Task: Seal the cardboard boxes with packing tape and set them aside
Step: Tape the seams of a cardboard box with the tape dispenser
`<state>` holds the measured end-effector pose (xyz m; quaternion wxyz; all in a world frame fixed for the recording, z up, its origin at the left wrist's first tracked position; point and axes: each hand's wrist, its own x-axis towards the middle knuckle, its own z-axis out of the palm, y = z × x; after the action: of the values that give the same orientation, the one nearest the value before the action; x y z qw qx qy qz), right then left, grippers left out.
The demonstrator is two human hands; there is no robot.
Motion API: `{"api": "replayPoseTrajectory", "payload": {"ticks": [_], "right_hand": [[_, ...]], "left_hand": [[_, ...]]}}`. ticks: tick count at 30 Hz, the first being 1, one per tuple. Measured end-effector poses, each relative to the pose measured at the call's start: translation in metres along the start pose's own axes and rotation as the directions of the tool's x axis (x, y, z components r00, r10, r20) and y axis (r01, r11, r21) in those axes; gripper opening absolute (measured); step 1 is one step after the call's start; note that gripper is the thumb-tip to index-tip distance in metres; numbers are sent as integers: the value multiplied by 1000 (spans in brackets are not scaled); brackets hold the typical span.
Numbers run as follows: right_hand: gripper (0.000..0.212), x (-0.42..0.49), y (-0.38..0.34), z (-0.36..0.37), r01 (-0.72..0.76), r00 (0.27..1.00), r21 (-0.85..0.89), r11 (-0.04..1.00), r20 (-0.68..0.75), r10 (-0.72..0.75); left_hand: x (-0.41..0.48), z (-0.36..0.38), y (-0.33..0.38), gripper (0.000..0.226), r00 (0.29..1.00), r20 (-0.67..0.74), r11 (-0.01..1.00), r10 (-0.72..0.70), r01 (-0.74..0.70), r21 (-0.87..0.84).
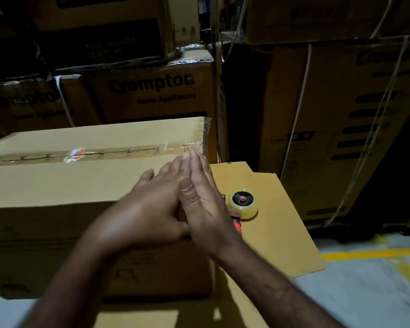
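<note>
Tape strip (118,152) in the head view runs along the top seam of the cardboard box (69,183), which stands just before the person, and its clear end sticks out past the right edge. Left hand (156,200) lies flat on the box top with straight fingers; right hand (205,202) stands on its edge against it, fingers straight and together, tips reaching the strip. To do this step well, I think, one should rub the strip firmly toward the edge, then fold the free end down the side without wrinkles. Tape dispenser (243,207) lies on a flat cardboard sheet (282,233) just beside the box
</note>
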<state>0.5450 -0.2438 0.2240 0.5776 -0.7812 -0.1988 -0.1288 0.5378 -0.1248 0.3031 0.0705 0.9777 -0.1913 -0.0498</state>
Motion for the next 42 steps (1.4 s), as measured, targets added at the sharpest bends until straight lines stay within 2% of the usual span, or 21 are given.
{"api": "replayPoseTrajectory", "payload": {"ticks": [1,2,3,4,6,7,9,12,13,15,18,19,22,26,29,32,34,36,39,42], "right_hand": [[74,0,-2,3,-19,999,10,1000,-32,19],[73,1,-3,6,-39,996,18,999,-77,40],[72,0,-4,9,-49,991,22,999,-121,51],[70,0,-5,13,-60,985,32,998,-162,64],[68,-2,-7,15,-137,976,27,990,-170,140],[57,-3,-8,15,-210,967,-8,978,-147,206],[5,-4,-9,14,-301,946,-146,942,-169,276],[19,-4,-9,15,-143,954,-279,949,-293,58],[32,-4,-6,16,-107,954,-306,946,-301,11],[54,-4,-1,19,-106,956,-341,934,-293,2],[59,-6,1,21,-127,953,-338,933,-301,21],[59,-5,3,21,-126,952,-348,929,-306,14],[56,-3,6,23,-114,946,-384,916,-324,-19],[54,-3,7,25,-101,947,-455,885,-317,-55],[59,-3,9,22,-110,953,-461,881,-299,-38],[53,-1,10,22,-130,944,-447,885,-328,-27],[47,2,10,23,-136,930,-462,876,-365,-48],[45,3,11,25,-132,923,-471,872,-380,-65],[46,4,15,27,-108,923,-480,871,-374,-91],[46,8,20,27,-75,917,-499,864,-375,-137]], "left_hand": [[-1,-13,-4,102,998,63,972,-16,30,-232],[-1,-24,-4,90,995,94,889,-36,75,-452],[1,-32,-6,79,996,59,808,-74,94,-581],[8,-35,-6,72,991,-6,778,-136,102,-620],[29,-36,2,63,977,-74,801,-198,117,-587],[41,-35,9,61,978,-68,814,-199,127,-567],[62,-32,24,52,978,-31,850,-206,163,-500],[95,-30,29,30,970,12,934,-242,236,-269],[108,-31,26,29,965,10,943,-264,260,-206],[137,-35,7,47,945,-34,945,-326,324,-48],[172,-40,-23,108,922,-23,894,-388,382,234],[179,-42,-28,110,917,-25,888,-399,393,238],[191,-45,-28,95,908,-47,885,-417,417,207],[208,-37,-24,87,917,-29,889,-397,392,236],[228,-28,-31,80,930,-47,906,-364,366,211],[249,-27,-39,73,938,-42,918,-343,345,197],[260,-31,-42,49,943,-66,930,-325,332,158],[270,-33,-47,18,938,-158,942,-307,323,87],[283,-33,-60,15,935,-231,963,-268,259,-70],[296,-32,-67,19,941,-255,975,-222,206,-89]]}}
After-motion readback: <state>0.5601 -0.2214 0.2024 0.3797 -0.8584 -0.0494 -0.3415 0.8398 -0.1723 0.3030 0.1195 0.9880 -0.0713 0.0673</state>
